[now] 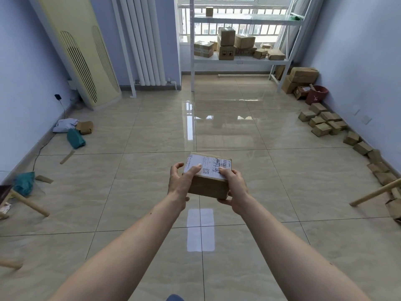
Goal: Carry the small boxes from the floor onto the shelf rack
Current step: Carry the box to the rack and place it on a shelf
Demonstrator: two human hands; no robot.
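Note:
I hold a small brown cardboard box [209, 185] with a white shipping label on top, out in front of me above the tiled floor. My left hand [181, 184] grips its left side, thumb on the label. Its right side rests in my right hand [233, 189], fingers under the bottom. The white metal shelf rack [240, 59] stands at the far end by the window. Its lower shelf carries several cardboard boxes [226, 43], and one small box [209, 11] sits on the upper shelf. More small boxes [321, 121] lie along the right wall.
A tall cream air conditioner [80, 55] and a white radiator [143, 40] stand at the far left. Bags and a box [74, 130] lie by the left wall. Large cartons and a red bucket [315, 94] sit at the far right. Wooden stool legs [375, 192] jut in at both sides.

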